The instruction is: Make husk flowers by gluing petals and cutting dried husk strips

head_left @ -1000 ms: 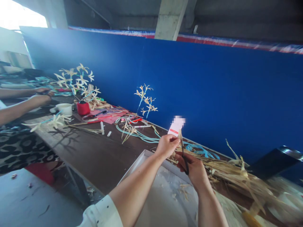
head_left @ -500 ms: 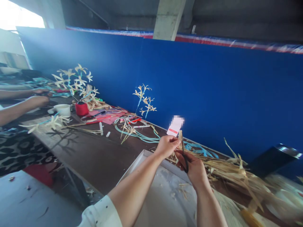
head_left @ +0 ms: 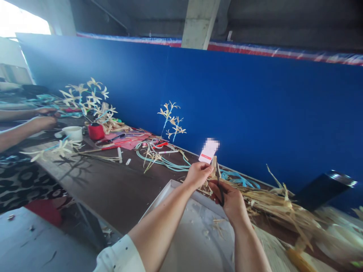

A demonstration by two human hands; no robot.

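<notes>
My left hand (head_left: 198, 174) is closed in a pinch on a narrow strip of dried husk (head_left: 214, 163) that stands upright between my hands. My right hand (head_left: 231, 196) is closed on black scissors (head_left: 219, 189), whose blades reach up to the strip. Both hands hover over the far edge of a white tray (head_left: 167, 190). A white card with a red stripe (head_left: 208, 153) stands just behind my left hand against the blue wall.
A pile of dried husks (head_left: 278, 207) lies to the right on the brown table (head_left: 113, 185). Light-blue cords (head_left: 161, 158), husk flowers (head_left: 171, 121), a red spool (head_left: 95, 131) and a white cup (head_left: 73, 132) lie further left. Another person's arms (head_left: 25, 126) work at the far left.
The view has drifted slightly; my hands hold the same grip on the strip and the scissors and sit a little lower and left in view.
</notes>
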